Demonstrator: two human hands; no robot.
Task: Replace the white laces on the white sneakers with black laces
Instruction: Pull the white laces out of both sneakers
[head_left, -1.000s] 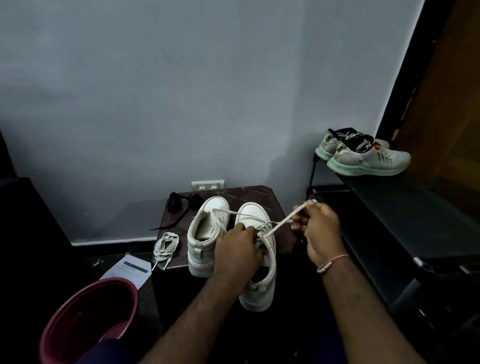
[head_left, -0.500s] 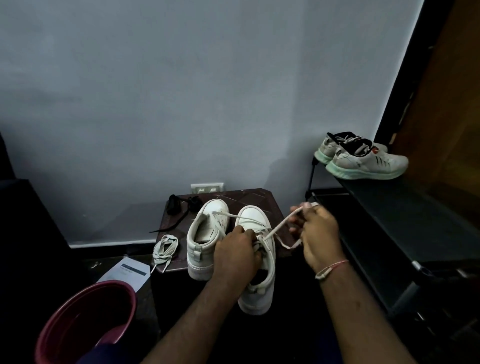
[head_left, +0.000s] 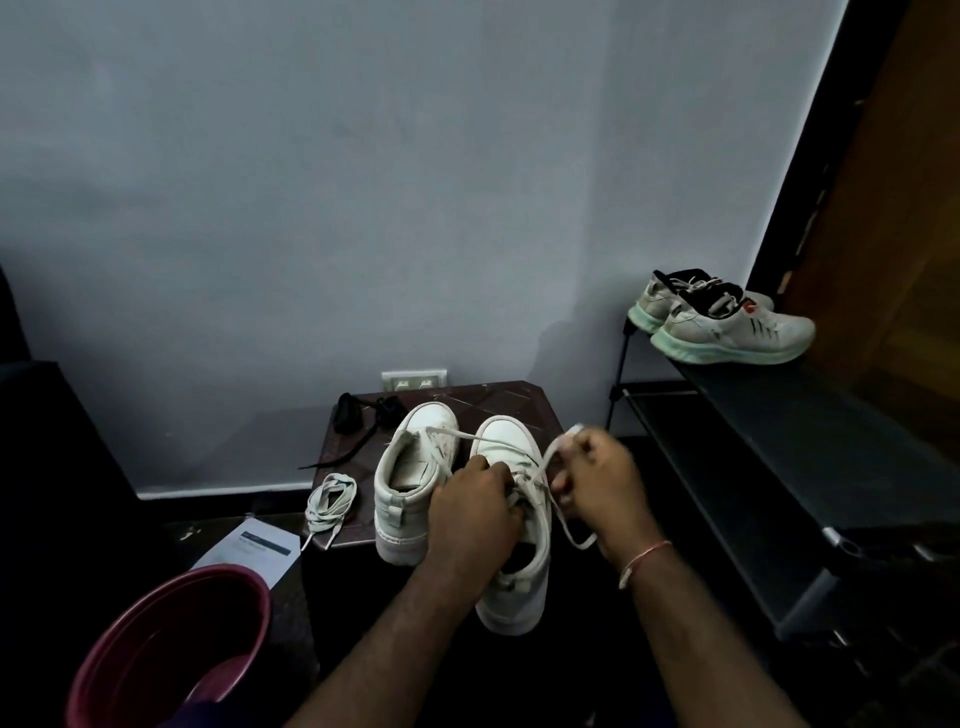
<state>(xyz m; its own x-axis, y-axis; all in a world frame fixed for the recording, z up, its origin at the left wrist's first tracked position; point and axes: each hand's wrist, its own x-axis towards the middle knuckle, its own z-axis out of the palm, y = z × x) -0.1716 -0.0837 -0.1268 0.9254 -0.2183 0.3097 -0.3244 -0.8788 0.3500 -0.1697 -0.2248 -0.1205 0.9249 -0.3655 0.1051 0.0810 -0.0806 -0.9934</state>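
Two white sneakers stand on a small dark table. The left sneaker has no lace in its eyelets. My left hand grips the right sneaker over its tongue. My right hand pinches that shoe's white lace, which loops from the eyelets past my fingers and hangs down. A removed white lace lies coiled at the table's left edge. The black laces lie bundled at the table's back left.
A maroon bucket stands at the lower left, a paper sheet beside it. A black shoe rack on the right carries another pair of white sneakers. A wall socket sits behind the table.
My right hand has come in closer to the right sneaker, and the white lace it holds has gone from taut to a slack loop. My left hand stays on the shoe.
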